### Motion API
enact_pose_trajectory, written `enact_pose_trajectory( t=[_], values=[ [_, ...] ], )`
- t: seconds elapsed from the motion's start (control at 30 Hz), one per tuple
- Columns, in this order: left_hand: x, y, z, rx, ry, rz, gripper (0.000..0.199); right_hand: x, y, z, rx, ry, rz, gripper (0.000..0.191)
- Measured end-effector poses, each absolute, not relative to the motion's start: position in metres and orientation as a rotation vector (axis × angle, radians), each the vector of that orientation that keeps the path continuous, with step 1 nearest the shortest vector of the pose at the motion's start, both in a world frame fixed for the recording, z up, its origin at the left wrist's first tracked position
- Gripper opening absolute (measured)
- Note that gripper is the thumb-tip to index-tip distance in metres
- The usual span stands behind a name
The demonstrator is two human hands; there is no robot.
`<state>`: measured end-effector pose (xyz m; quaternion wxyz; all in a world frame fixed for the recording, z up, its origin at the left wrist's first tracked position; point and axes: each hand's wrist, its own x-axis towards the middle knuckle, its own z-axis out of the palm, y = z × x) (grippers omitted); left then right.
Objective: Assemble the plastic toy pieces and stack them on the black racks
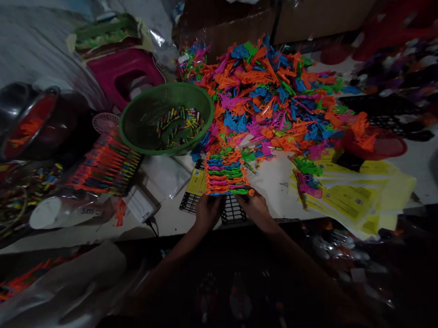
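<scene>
A row of small orange, blue, green and pink plastic toys point(224, 173) lies side by side across a black grid rack point(232, 212). My left hand point(208, 210) is at the near left end of the row, its fingers curled against the nearest plastic toy. At the right end, my right hand point(256, 208) has fingers closed by the tip of that same toy. Both sets of fingertips are partly hidden in dim light. Under the left side of the row shows a yellow printed card point(197, 182).
Behind the rack rises a big heap of loose plastic toys point(267, 94). A green basket point(130, 134) holds small colourful cylinders. Yellow printed sheets point(354, 197) and a red basket point(395, 144) are on the right. Another filled row of toys point(103, 164) and a plastic cup point(68, 213) stand left.
</scene>
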<state>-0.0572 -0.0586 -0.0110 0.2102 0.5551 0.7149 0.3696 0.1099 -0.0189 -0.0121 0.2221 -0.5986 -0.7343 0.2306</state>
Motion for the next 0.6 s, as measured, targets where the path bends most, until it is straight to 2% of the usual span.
enact_pose_trajectory(
  t=[0.4,0.6],
  values=[
    [-0.059,-0.054,-0.008,1.768,2.017,0.897,0.018,0.097,-0.017,-0.015,-1.76,-2.151,0.545,0.031],
    [-0.061,-0.053,-0.007,1.779,2.07,0.794,0.022,0.114,-0.012,-0.006,-1.737,-2.21,0.709,0.027]
  ],
)
